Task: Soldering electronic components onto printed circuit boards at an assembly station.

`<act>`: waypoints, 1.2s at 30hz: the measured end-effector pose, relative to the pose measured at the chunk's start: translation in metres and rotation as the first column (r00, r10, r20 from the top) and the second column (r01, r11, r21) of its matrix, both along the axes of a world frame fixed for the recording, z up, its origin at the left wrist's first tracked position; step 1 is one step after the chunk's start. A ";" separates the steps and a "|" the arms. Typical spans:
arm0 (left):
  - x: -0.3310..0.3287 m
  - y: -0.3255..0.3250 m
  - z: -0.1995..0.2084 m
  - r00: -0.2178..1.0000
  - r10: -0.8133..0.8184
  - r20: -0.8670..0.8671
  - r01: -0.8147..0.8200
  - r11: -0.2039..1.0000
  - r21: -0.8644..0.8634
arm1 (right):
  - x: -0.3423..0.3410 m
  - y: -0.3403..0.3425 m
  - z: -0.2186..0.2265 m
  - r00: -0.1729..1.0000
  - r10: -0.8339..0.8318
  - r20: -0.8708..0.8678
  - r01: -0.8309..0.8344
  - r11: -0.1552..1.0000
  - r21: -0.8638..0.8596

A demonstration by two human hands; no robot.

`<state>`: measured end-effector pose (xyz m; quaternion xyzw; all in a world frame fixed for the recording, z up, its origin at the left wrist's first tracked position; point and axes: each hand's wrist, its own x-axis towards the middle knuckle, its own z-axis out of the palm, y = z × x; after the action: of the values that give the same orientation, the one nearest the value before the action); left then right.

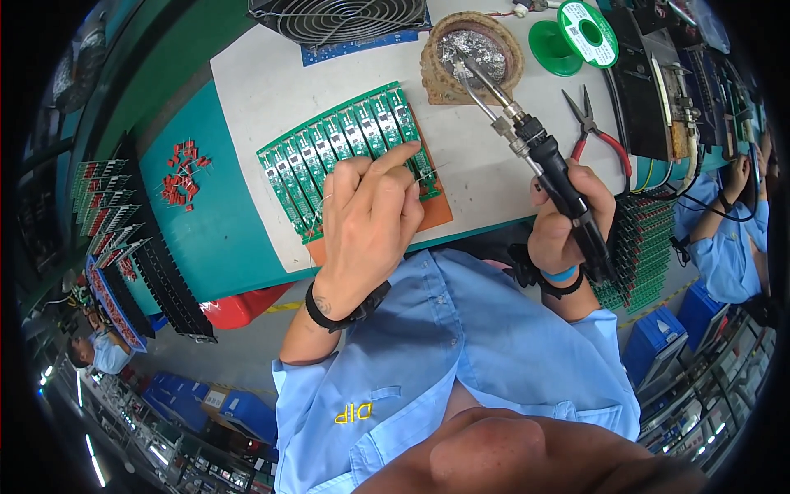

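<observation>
My left hand [370,216] lies over a panel of green circuit boards [317,148] joined side by side. Its index finger reaches toward the panel's right edge, the other fingers are curled, and the fingertips press on the boards. Thin wire leads stick out beside that hand; what they belong to is hidden. An orange-brown sheet [434,212] shows under the panel. My right hand [573,218] grips the black handle of a soldering iron [553,160] with a thin metal tube alongside. Its tip is over a round brown-rimmed pot [429,70] with silvery metal scrap inside.
Right of the pot stand a green solder spool [555,48] and red-handled pliers [586,123]. A fan [337,18] is at the back. Red components [183,174] lie on the green mat, left. Racked boards flank the table [646,247]. Another person [728,239] sits far right.
</observation>
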<state>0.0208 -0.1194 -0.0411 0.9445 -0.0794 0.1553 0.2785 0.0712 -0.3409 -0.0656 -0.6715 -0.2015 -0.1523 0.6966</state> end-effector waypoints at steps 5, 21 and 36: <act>-0.001 -0.001 -0.002 1.000 0.009 0.008 -0.009 0.999 -0.033 | 0.001 0.001 0.010 0.996 0.086 -0.009 -0.086 0.992 -0.088; -0.008 -0.005 -0.009 0.970 0.208 0.128 -0.211 0.978 0.010 | 0.000 0.002 0.008 0.982 0.185 -0.032 -0.186 0.981 -0.062; 0.001 -0.013 -0.008 0.949 0.286 0.135 -0.284 0.958 -0.031 | 0.004 0.007 0.007 0.985 0.161 -0.059 -0.166 0.981 -0.098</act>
<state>0.0215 -0.1322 -0.0495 0.9314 0.0395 0.2594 0.2522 0.0755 -0.3340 -0.0589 -0.6913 -0.2458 -0.0668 0.6761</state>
